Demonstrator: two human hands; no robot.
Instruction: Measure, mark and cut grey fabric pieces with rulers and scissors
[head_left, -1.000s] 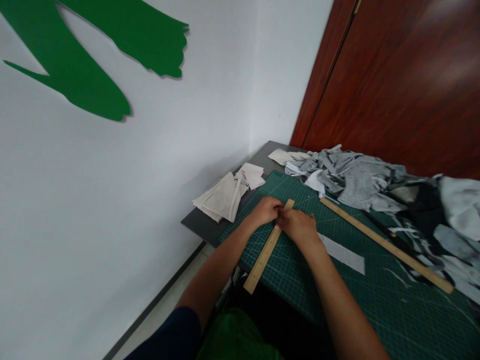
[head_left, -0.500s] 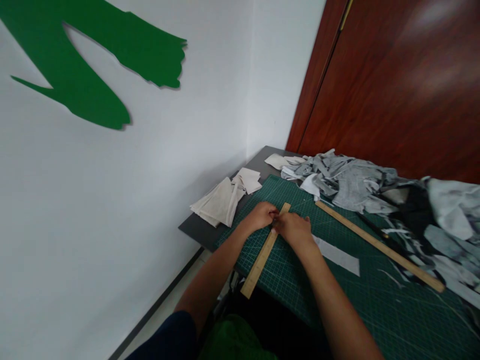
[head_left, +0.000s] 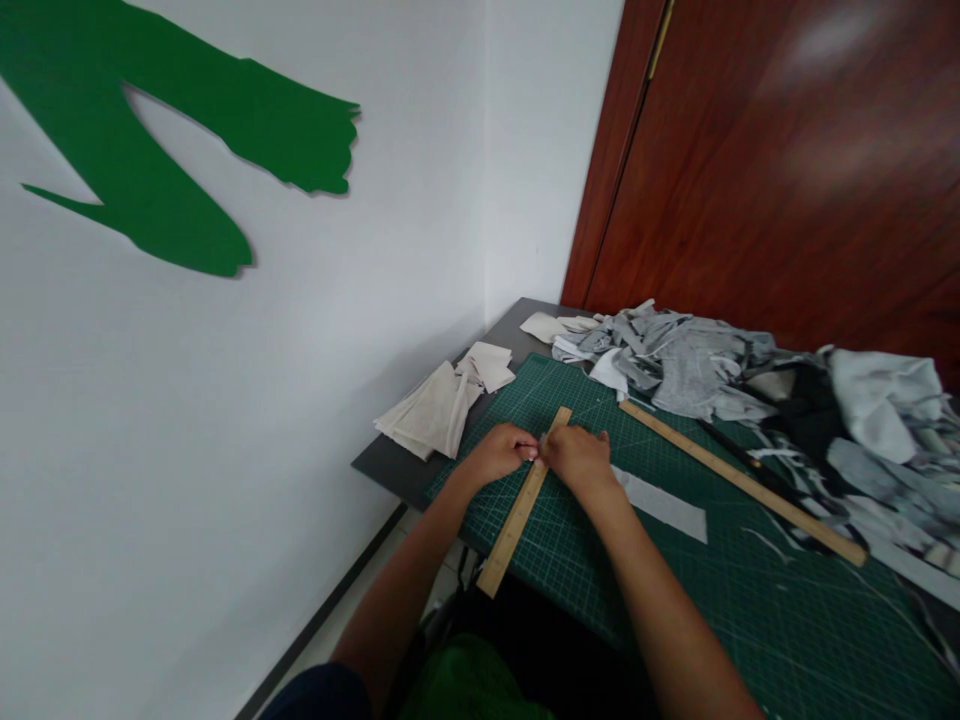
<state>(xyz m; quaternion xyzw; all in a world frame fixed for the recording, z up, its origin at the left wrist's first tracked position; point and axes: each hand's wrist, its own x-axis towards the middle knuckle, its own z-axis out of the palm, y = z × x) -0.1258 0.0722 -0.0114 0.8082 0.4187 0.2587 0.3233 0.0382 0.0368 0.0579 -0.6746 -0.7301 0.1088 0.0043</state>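
A wooden ruler lies slantwise on the green cutting mat, its near end jutting past the mat's edge. My left hand is closed in a pinch at the ruler's left side. Beside it, my right hand is closed with its fingers down at the ruler. The fingertips of both hands nearly meet over the wood; whatever lies between them is too small to make out. A pale grey fabric strip rests flat on the mat, emerging from behind my right wrist.
Cream fabric pieces are stacked at the left table edge, near the white wall. A second wooden ruler lies to the right, with a dark, slim tool behind it. Grey and white scraps are heaped before the brown door.
My left hand has drawn slightly left and down, its pinched fingers now showing more clearly. My right hand stays at the ruler. The whole view has shifted a little.
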